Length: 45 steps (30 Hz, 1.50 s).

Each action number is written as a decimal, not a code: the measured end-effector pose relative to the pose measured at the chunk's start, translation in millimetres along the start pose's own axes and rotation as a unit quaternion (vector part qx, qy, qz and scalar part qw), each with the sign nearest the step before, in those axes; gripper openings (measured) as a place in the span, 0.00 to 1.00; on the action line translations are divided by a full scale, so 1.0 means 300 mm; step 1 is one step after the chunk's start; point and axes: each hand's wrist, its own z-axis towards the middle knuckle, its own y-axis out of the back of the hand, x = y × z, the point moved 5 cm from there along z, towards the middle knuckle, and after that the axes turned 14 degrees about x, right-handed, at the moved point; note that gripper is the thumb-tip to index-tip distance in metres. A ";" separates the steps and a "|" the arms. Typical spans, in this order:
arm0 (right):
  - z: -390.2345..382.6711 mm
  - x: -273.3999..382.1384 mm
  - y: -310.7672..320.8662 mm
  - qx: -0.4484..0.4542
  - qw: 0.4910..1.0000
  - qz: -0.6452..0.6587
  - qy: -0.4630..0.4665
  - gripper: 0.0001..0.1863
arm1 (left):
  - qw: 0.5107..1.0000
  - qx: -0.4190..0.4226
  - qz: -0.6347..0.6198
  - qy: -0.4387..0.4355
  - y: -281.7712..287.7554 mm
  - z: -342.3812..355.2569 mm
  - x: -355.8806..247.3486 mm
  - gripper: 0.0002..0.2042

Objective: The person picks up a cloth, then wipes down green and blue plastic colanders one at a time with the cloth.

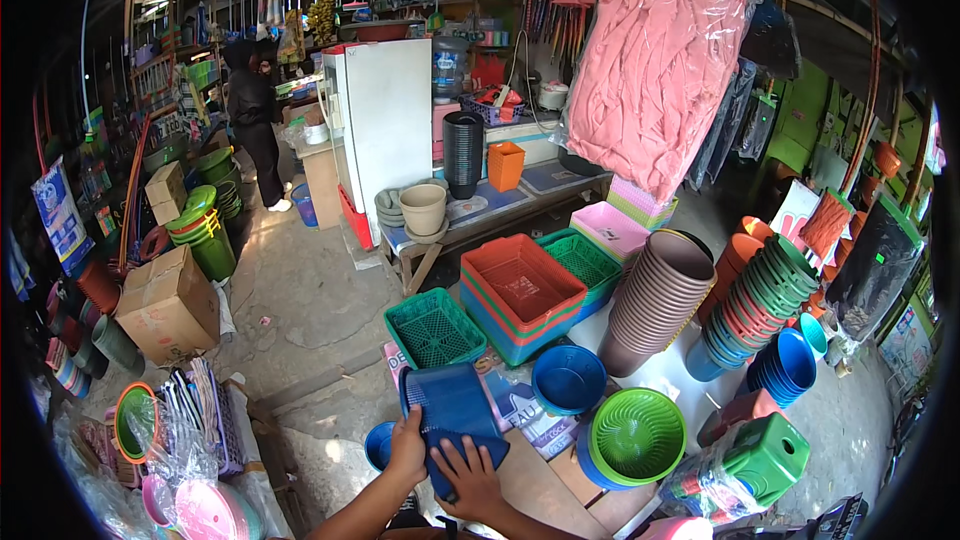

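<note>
A blue plastic bucket [452, 396] lies tilted in front of me at the lower middle. My left hand [407, 452] grips its left side, thumb upward along the wall. Against the bucket's near side, my right hand [468, 477] presses a dark blue cloth [494, 447], its fingers spread over the fabric. Part of the cloth and the bucket's underside are hidden by my hands. Just left of the bucket is a smaller blue container [378, 446]. To its right stands a round blue basin [569, 379], and beyond it a green mesh basket [436, 328].
Stacked red, green and blue baskets [523, 280], brown pots [660, 290] and green colanders [638, 433] crowd the right side. A cardboard box [170, 306] sits on the floor at left. Pink packaged cloth [650, 70] hangs overhead. A person [254, 110] stands at back left, near a white refrigerator [385, 130].
</note>
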 end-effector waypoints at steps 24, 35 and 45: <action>-0.007 -0.576 0.053 0.207 0.772 0.573 -0.183 0.28 | 0.944 0.167 0.069 0.276 0.015 -0.104 0.134 0.21; -0.044 -0.153 0.196 -0.084 0.940 0.331 -0.022 0.33 | 0.986 0.025 -0.029 0.164 0.113 -0.067 0.101 0.15; -0.158 -0.468 -0.126 -0.092 0.786 0.542 -0.283 0.28 | 0.968 0.101 -0.033 0.229 0.132 -0.094 0.139 0.17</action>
